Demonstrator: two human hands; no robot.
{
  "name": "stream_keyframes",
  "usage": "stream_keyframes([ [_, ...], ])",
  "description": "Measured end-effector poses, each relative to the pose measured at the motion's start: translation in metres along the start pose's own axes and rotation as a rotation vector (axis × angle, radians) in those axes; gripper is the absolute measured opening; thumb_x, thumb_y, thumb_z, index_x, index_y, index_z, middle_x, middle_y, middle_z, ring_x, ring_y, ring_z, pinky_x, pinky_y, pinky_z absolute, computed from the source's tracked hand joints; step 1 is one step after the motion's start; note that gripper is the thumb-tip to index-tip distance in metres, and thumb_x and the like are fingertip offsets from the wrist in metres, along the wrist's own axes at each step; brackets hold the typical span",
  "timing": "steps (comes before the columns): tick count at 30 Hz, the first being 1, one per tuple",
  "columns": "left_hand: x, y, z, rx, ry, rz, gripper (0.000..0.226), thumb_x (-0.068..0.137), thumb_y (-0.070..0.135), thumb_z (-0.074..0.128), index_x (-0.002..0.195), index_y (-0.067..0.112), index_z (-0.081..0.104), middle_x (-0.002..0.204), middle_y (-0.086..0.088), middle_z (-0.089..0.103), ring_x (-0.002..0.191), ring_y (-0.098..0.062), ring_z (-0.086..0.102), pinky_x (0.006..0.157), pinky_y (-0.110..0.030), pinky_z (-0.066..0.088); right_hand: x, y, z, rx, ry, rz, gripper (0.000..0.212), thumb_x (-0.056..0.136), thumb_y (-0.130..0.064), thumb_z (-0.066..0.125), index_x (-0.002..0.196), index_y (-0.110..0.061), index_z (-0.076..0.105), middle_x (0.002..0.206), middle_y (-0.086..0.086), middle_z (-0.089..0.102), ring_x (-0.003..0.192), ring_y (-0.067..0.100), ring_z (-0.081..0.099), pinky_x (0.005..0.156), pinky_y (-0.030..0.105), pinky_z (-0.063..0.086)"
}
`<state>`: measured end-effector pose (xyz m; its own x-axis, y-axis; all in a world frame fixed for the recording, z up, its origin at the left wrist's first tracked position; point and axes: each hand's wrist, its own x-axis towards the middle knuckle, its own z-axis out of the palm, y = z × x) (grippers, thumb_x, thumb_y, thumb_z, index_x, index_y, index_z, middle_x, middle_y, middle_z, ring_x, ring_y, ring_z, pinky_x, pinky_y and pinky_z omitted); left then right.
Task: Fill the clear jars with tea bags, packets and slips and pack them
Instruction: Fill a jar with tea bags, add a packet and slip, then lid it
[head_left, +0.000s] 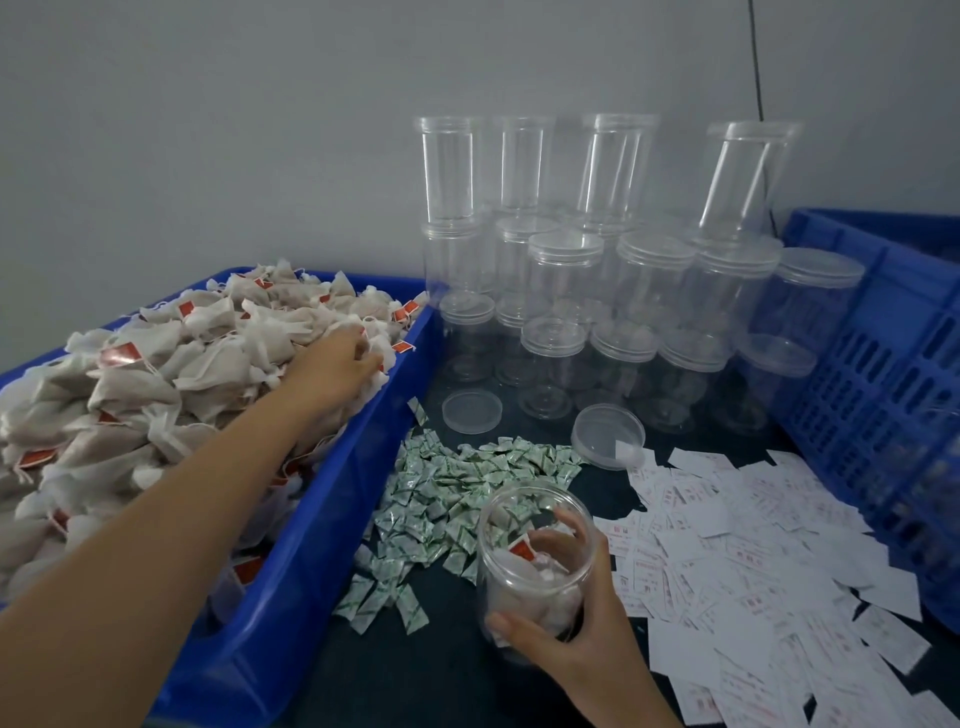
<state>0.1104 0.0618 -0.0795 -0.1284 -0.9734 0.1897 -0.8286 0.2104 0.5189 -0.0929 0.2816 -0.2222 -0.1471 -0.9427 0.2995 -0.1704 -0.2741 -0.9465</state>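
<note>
A: What could go wrong here?
B: Strings may tangle, I'd guess, so a pull on the tea bags (156, 374) drags extras over the bin (322, 519) rim onto the packets (457, 488). The open jar (535, 551), partly filled, could tip too
A: And the hands?
B: Left hand (337, 364) curls its fingers round tea bags at the bin's far corner. Right hand (587, 623) wraps the jar, between packets and slips (753, 561), low over the counter (415, 675)
</note>
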Motion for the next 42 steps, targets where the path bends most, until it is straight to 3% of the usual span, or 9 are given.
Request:
stream_keyframes([
  [4,0.001,0.0,0.008,-0.04,0.045,-0.019,0.018,0.096,0.026,0.052,0.087,0.014,0.062,0.131,-0.003,0.054,0.097,-0.022,0.057,0.086,-0.045,0.05,0.0,0.001,0.0,-0.006,0.005,0.006,0.1,0.057,-0.056,0.092,0.139,-0.052,0.035,0.125,-0.021,0.056,0.127,0.008,0.051,0.098,0.012,0.041],
  [8,0.0,-0.002,0.007,-0.27,0.12,-0.06,0.012,0.095,0.02,0.055,0.085,0.014,0.058,0.101,-0.012,0.065,0.077,-0.023,0.057,0.072,-0.041,0.052,-0.001,0.0,0.0,-0.01,0.003,0.004,0.1,0.057,-0.056,0.092,0.138,-0.053,0.035,0.124,-0.022,0.056,0.126,0.008,0.053,0.098,0.011,0.042],
  [13,-0.017,0.02,-0.014,-0.325,0.455,0.176,0.007,0.097,0.019,0.051,0.093,0.013,0.053,0.099,-0.008,0.055,0.094,-0.022,0.053,0.085,-0.037,0.046,0.0,-0.003,0.0,-0.015,-0.003,0.004,0.098,0.057,-0.057,0.091,0.137,-0.056,0.034,0.123,-0.024,0.055,0.125,0.005,0.052,0.096,0.01,0.042],
  [17,-0.047,0.052,-0.034,-0.702,0.358,0.214,0.008,0.098,0.023,0.052,0.093,0.017,0.055,0.091,0.0,0.062,0.082,-0.015,0.06,0.069,-0.029,0.052,-0.001,-0.004,0.0,-0.009,-0.01,0.007,0.097,0.057,-0.059,0.091,0.136,-0.058,0.033,0.121,-0.027,0.055,0.123,0.001,0.053,0.094,0.007,0.042],
  [21,-0.093,0.078,-0.024,-0.897,-0.013,0.295,0.009,0.094,0.011,0.055,0.088,0.012,0.061,0.08,0.005,0.066,0.077,-0.013,0.066,0.072,-0.026,0.057,-0.002,-0.009,-0.001,0.001,-0.007,0.008,0.096,0.058,-0.058,0.09,0.136,-0.057,0.034,0.122,-0.026,0.056,0.124,0.002,0.053,0.095,0.008,0.042],
  [26,-0.124,0.08,0.011,-0.524,-0.235,0.466,0.005,0.09,0.012,0.061,0.094,0.015,0.063,0.089,0.006,0.068,0.083,-0.004,0.065,0.078,-0.019,0.053,-0.002,-0.01,0.0,0.078,-0.054,-0.014,0.097,0.07,-0.019,0.092,0.146,-0.036,0.034,0.136,-0.012,0.055,0.125,0.009,0.056,0.094,0.017,0.05],
  [32,-0.057,0.05,-0.006,-0.194,0.288,0.406,0.026,0.092,0.004,0.055,0.117,0.01,0.058,0.114,-0.002,0.058,0.102,-0.011,0.053,0.09,-0.021,0.044,-0.003,-0.011,-0.001,0.011,-0.015,0.008,0.095,0.061,-0.051,0.092,0.137,-0.058,0.034,0.122,-0.027,0.055,0.121,0.002,0.056,0.093,0.013,0.048],
  [38,-0.02,-0.002,0.012,0.18,0.015,0.145,0.016,0.096,0.014,0.051,0.108,0.005,0.054,0.097,-0.017,0.062,0.089,-0.034,0.058,0.076,-0.042,0.047,-0.003,-0.01,0.0,0.008,-0.01,0.007,0.099,0.06,-0.055,0.091,0.14,-0.056,0.033,0.125,-0.026,0.055,0.124,0.001,0.054,0.093,0.009,0.045],
  [42,-0.025,-0.006,0.012,0.061,0.258,0.215,0.019,0.096,0.01,0.052,0.102,0.001,0.067,0.096,-0.018,0.068,0.086,-0.032,0.061,0.079,-0.042,0.048,-0.004,-0.009,-0.001,0.016,-0.011,0.018,0.099,0.061,-0.052,0.091,0.141,-0.056,0.032,0.124,-0.028,0.054,0.125,0.0,0.052,0.094,0.009,0.044],
])
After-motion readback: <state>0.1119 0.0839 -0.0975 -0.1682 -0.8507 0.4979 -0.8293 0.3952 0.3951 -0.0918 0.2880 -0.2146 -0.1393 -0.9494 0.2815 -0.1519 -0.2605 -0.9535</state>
